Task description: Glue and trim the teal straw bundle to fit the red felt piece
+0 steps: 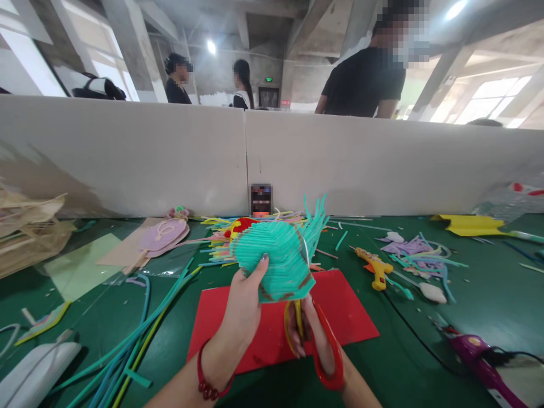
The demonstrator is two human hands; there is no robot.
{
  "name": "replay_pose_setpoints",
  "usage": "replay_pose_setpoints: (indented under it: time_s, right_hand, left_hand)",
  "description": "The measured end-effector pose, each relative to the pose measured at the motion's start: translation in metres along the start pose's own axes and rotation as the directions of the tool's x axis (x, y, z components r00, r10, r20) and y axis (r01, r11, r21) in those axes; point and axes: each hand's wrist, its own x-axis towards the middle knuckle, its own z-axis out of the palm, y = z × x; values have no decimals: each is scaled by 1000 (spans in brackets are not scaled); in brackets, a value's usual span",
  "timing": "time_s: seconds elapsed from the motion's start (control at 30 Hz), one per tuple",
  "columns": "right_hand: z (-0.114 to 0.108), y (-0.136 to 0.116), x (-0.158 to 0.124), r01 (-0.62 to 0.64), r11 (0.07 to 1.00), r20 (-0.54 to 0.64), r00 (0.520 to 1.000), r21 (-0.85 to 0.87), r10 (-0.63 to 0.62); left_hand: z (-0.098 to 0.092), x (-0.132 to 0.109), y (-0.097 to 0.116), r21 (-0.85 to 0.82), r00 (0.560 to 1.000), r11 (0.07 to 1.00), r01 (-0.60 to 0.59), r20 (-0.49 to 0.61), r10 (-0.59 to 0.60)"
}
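My left hand (pixel 249 297) grips a flat turquoise piece (pixel 274 258) made of rows of chenille stems laid side by side, thumb on its near face. A tuft of loose turquoise stem ends (pixel 315 224) sticks up from its right side. Brown patches show along the piece's edge. Just below and to the right, my right hand (pixel 312 328) has its fingers in the handles of scissors (pixel 328 354), one loop red and one yellow. The blades are hidden behind the turquoise piece. Under both hands lies a red sheet (pixel 348 306).
Coloured stems (pixel 216 238) are heaped behind. A yellow glue gun (pixel 376 269), purple scraps (pixel 406 249) and a purple corded tool (pixel 476 354) lie right. Long stems (pixel 144 334) and a lilac fan shape (pixel 164 235) lie left. A white partition (pixel 127 153) closes the back; people stand beyond.
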Motion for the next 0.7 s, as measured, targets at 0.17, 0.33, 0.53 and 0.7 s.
replay_pose_setpoints:
  time_s: [0.17,0.33,0.53,0.7]
  right_hand:
    - [0,0,-1,14,999,-24,1000,49,-13]
    - [-5,5,4,46,998,-16,999,30,-46]
    - [-13,16,17,-17,1000,76,997,12,16]
    - [-16,23,19,2,999,9,1000,-50,-2]
  left_hand:
    - [-1,0,-2,21,998,1000,-13,58,12]
    - [-2,0,-6,-12,998,999,53,40,-53]
    - [-7,5,0,-21,990,991,133,46,-132]
    - [-5,4,9,7,985,986,165,55,-165]
